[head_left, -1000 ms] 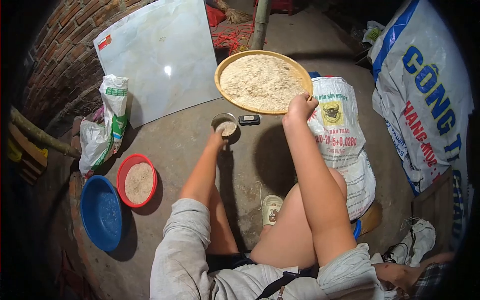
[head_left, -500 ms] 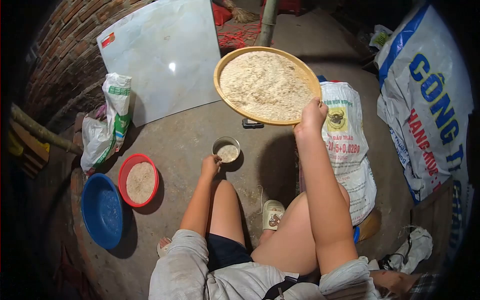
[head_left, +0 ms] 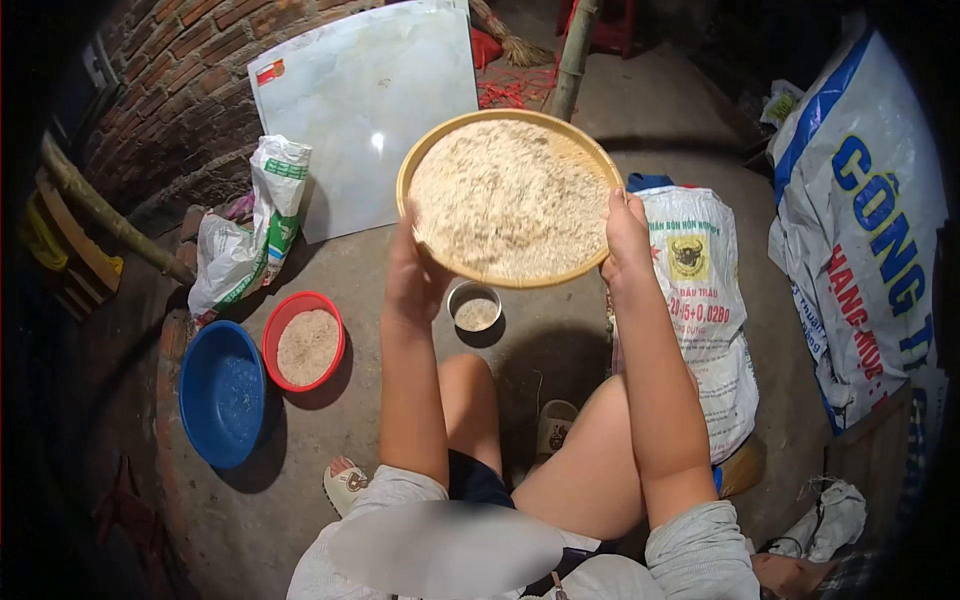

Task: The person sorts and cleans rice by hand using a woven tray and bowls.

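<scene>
A round woven tray (head_left: 500, 277) full of pale grain with darker bits is held up in front of me. My left hand (head_left: 413, 270) grips its lower left rim, and my right hand (head_left: 625, 232) grips the right rim. The grain (head_left: 510, 195) looks heaped and slightly blurred. Below the tray, a small metal bowl (head_left: 476, 308) with some grain in it stands on the floor. To the left are a red basin (head_left: 340, 350) holding grain and a blue basin (head_left: 222, 395) with small specks inside.
A pale glossy panel (head_left: 370, 100) leans at the brick wall. A white-green bag (head_left: 275, 190) stands left of it. Printed white sacks (head_left: 690, 300) lie at the right, beside a large sack (head_left: 860, 240). Behind are a bamboo pole (head_left: 575, 60) and a broom (head_left: 515, 42).
My left hand has left the small metal bowl and taken hold of the tray's left rim. The tray has moved left and slightly down in view, and its grain has shifted into a heap.
</scene>
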`<state>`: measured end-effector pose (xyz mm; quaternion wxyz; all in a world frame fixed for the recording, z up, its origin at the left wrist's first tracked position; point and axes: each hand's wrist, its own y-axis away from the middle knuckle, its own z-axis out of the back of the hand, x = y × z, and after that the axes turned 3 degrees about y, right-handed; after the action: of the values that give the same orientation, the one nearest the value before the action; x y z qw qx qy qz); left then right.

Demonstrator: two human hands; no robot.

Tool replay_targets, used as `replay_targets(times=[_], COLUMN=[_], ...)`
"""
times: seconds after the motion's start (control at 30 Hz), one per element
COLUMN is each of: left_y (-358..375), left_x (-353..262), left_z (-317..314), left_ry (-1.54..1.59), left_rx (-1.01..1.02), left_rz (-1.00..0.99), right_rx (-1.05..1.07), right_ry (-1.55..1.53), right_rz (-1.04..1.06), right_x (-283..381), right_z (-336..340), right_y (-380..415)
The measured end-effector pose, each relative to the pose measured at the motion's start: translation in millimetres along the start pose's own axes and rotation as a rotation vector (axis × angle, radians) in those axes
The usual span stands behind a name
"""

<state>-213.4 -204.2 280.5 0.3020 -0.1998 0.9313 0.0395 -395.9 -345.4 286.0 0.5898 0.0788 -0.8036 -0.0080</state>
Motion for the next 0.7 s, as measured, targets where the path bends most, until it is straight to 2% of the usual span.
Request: replay_targets(times=[0.03,0.2,0.27,0.3,0.33,0.4,0.43,0.47,0.53,0.57,0.63,0.7], left_y=[9,54,66,70,75,85,91,95,99,99,100,99], left_x=[-2,-13,-16,-18,-19,-21,-22,-18,-11,-7,1,3], left_z=[-7,-4,8,13,15,12,8,8,14,19,13,16], left_ry=[-0.163,-0.153,-0.105,-0.111,-0.113,-0.251,-0.319,-0.318,-0.346,-0.331,-0.297,-0.272], left_rx=[-0.098,-0.197,-0.256,-0.254,-0.245,-0.212,-0.239,-0.237,-0.217,-0.179,-0.162,-0.105], left_rz=[-0.068,-0.214,-0.190,-0.202,-0.206,-0.262,-0.244,-0.243,-0.177,-0.135,-0.121,-0.100], right_rx=[0.048,0.258,0.341,0.325,0.324,0.201,0.263,0.261,0.456,0.530,0.506,0.700], right_ry=[-0.015,0.067,0.253,0.525,0.521,1.148,1.236,1.237,1.461,1.507,1.597,1.446], right_rz=[-0.019,-0.078,-0.098,-0.024,-0.014,0.765,0.640,0.640,0.438,0.411,0.610,0.890], right_x=[2,27,32,40,32,19,16,18,15,7,-8,-4], right_z=[2,6,5,0,1,-4,-2,-8,-18,-23,-34,-39], right_y=[3,32,41,53,54,61,65,75,92,96,128,145])
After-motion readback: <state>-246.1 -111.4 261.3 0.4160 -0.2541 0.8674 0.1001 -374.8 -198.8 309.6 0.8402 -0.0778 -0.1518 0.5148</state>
